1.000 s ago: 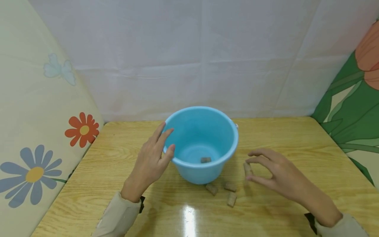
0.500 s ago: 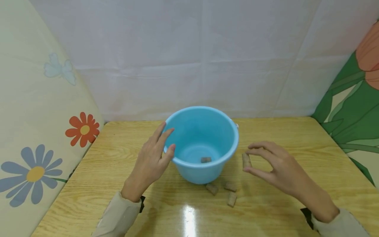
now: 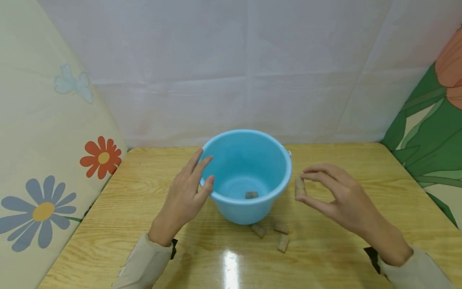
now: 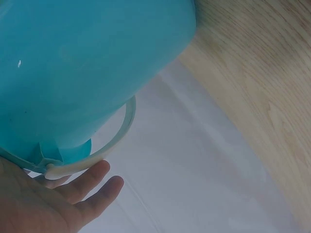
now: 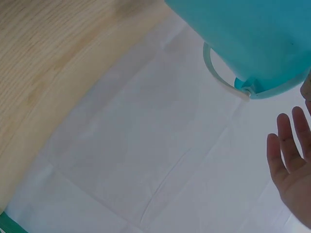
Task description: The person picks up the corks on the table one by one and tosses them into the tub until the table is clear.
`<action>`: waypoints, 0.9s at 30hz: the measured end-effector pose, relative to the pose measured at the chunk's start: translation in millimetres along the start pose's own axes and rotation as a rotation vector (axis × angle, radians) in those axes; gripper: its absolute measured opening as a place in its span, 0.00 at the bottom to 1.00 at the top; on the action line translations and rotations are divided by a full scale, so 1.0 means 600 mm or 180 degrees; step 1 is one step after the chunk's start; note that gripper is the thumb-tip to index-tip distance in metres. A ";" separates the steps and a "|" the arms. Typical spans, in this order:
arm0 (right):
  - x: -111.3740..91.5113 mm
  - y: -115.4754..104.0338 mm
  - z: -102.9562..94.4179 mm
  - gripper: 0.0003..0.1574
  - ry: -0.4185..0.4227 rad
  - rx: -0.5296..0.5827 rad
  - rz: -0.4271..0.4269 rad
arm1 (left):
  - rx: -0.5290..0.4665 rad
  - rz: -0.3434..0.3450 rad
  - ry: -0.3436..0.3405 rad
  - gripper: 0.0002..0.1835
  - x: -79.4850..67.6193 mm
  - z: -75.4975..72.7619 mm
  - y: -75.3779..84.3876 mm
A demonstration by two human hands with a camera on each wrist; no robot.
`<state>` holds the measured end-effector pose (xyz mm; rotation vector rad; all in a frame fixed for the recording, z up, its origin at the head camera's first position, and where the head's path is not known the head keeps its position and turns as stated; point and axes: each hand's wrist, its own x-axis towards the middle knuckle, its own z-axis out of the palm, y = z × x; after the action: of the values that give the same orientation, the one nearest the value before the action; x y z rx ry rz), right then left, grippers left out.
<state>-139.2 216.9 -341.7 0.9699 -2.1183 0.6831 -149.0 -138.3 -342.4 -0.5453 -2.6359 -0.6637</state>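
A light blue bucket [image 3: 242, 210] stands on the table, with a cork [image 3: 251, 195] lying on its floor. My left hand [image 3: 183, 196] rests at the left side of the rim, fingers spread and lightly bent. Outside the wall, in the left wrist view, its loose fingers lie by the white handle [image 4: 116, 138]. Right of the bucket, my right hand [image 3: 337, 198] pinches another tan cork [image 3: 300, 188] upright between thumb and fingertips, below rim height in this view. Its other fingers [image 5: 286, 141] stretch out in the right wrist view.
Several loose things lie near the bucket's front base: one cork [image 3: 258, 230] close to it, a second cork [image 3: 281, 228] to the right and a third cork [image 3: 283, 243] nearer me. White cloth [image 3: 180, 72] hangs behind the wood-grain table [image 3: 126, 200]; flowered cloths flank it.
My right hand has risen with the cork, moving up and slightly away from me beside the bucket. The left hand and the bucket have stayed in place.
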 end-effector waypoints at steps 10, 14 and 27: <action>0.020 -0.004 0.008 0.37 0.0210 0.0026 -0.0092 | -0.0013 -0.0013 -0.0024 0.28 0.000 -0.001 -0.001; 0.028 -0.007 0.012 0.37 0.0203 0.0027 -0.0092 | -0.0018 -0.0029 -0.0025 0.28 -0.001 -0.001 -0.001; 0.050 -0.011 0.024 0.39 0.0124 0.0036 0.0041 | -0.0025 -0.0022 -0.0014 0.28 -0.001 -0.002 0.003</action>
<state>-153.5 190.3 -326.2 0.9422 -2.0907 0.7155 -147.6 -137.8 -340.8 -0.5405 -2.6414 -0.6760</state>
